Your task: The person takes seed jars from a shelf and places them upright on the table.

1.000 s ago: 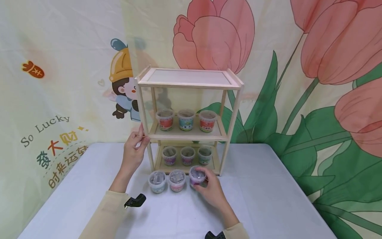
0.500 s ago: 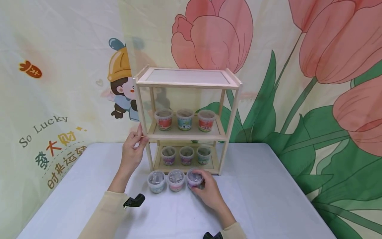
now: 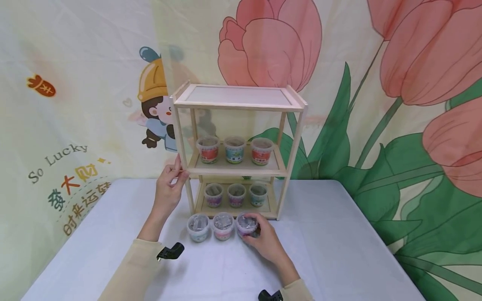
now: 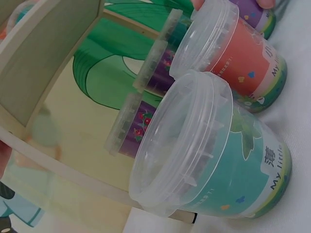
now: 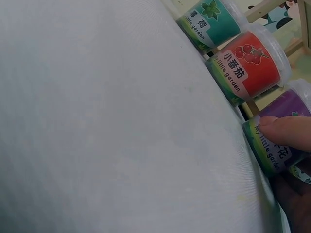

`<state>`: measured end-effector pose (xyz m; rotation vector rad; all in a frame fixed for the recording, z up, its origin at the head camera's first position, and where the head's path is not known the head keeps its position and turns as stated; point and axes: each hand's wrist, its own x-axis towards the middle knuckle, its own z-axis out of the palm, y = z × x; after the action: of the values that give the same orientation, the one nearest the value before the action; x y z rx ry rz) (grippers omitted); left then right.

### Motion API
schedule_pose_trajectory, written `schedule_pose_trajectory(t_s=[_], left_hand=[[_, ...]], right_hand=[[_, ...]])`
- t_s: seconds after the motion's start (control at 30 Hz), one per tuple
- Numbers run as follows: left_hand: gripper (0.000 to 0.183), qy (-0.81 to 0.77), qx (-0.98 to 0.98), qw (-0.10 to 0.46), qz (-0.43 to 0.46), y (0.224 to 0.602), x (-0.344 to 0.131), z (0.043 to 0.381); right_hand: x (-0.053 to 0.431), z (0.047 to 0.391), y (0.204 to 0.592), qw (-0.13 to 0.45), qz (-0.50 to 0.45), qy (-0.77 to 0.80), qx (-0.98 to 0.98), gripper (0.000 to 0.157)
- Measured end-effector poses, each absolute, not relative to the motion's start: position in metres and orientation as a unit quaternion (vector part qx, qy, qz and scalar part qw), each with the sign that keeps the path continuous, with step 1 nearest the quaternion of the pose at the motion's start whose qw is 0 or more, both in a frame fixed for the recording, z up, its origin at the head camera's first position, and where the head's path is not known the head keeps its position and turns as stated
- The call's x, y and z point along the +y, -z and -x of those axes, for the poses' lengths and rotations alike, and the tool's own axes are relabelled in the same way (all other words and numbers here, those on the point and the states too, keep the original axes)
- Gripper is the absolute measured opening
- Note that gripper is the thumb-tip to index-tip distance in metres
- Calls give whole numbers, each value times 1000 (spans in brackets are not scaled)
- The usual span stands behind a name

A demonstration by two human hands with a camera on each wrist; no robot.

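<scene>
At the near end of a row of three lidded plastic cups, my right hand (image 3: 265, 240) grips a purple-labelled cup (image 5: 265, 141), thumb on its label. The cup stands on the table in front of the shelf. Beside it on the left is a red-labelled cup (image 3: 223, 228), then a teal-labelled cup (image 3: 198, 229); the right wrist view shows both labels. My left hand (image 3: 167, 190) pinches the front left post of a small wooden shelf rack (image 3: 238, 172) at middle-shelf height. In the left wrist view only a bit of that hand shows at the left edge.
On the middle shelf stand three cups, two red (image 3: 208, 150) and one blue (image 3: 235, 151). Below them, the bottom shelf bears two purple cups (image 3: 214, 196) and one teal cup (image 3: 257, 195). A printed curtain (image 3: 350, 138) hangs behind the white-covered table (image 3: 327, 251).
My right hand has shifted the purple cup slightly left and nearer me, closer to the red cup. It has barely moved in the last half second. My left hand stays on the rack.
</scene>
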<state>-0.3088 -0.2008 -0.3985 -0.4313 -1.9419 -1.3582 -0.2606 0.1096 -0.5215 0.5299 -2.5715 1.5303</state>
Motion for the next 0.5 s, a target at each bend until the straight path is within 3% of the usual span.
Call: schedule_pose_trajectory(t_s=[0.27, 0.5], left_hand=[[65, 523, -756, 354, 172, 413, -211, 323], [61, 540, -751, 340, 171, 411, -212, 321]], right_hand=[[112, 261, 519, 47, -193, -510, -837, 62], [120, 262, 508, 2, -212, -482, -850, 66]])
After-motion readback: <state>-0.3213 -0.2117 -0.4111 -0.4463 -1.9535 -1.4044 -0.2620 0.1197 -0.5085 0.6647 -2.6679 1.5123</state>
